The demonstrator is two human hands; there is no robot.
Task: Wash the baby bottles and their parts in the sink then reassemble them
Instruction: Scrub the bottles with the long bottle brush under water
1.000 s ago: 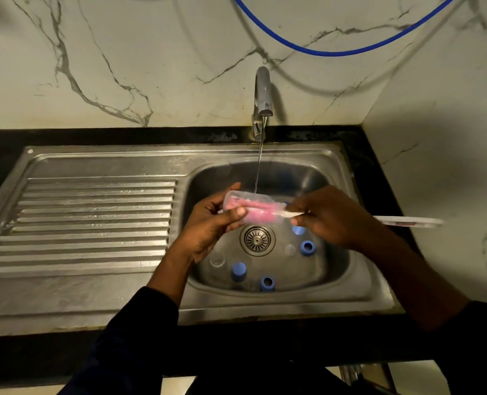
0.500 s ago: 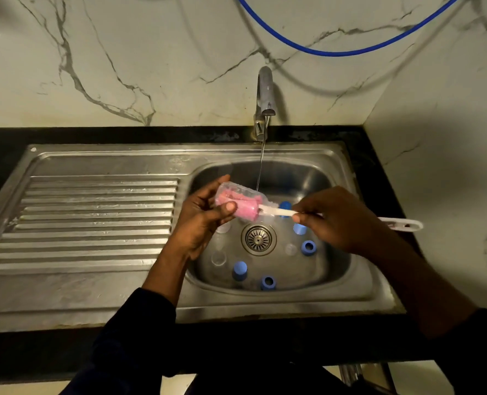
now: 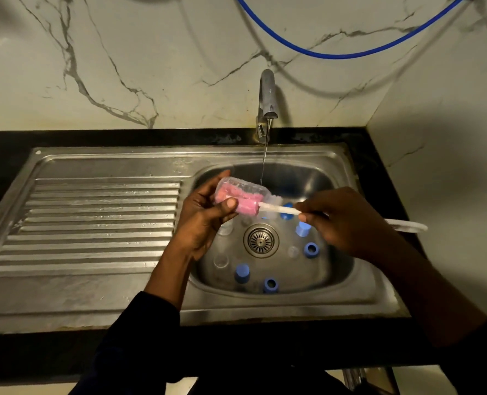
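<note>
Over the basin of the steel sink (image 3: 359, 266): grips a clear baby bottle (image 3: 243, 187) in the left hand (image 3: 202, 223), fingers and thumb curled round it, body roughly level, mouth to the right. Pinches the white handle of a bottle brush (image 3: 279, 208) in the right hand (image 3: 347, 223), fingers closed on it; has the pink sponge head (image 3: 245, 205) inside the bottle. Runs a thin stream of water (image 3: 265, 161) from the tap (image 3: 267, 101) down to the bottle's top edge; cannot tell whether touching or passing behind. Notes loose parts on the basin floor around the drain (image 3: 261, 240): blue caps (image 3: 242, 273), blue rings (image 3: 311, 249), clear pieces (image 3: 221, 260). Notes ribbed draining board (image 3: 99, 223) to the left, black bench (image 3: 236, 346) in front, blue hose (image 3: 336, 54) across the marble wall.
</note>
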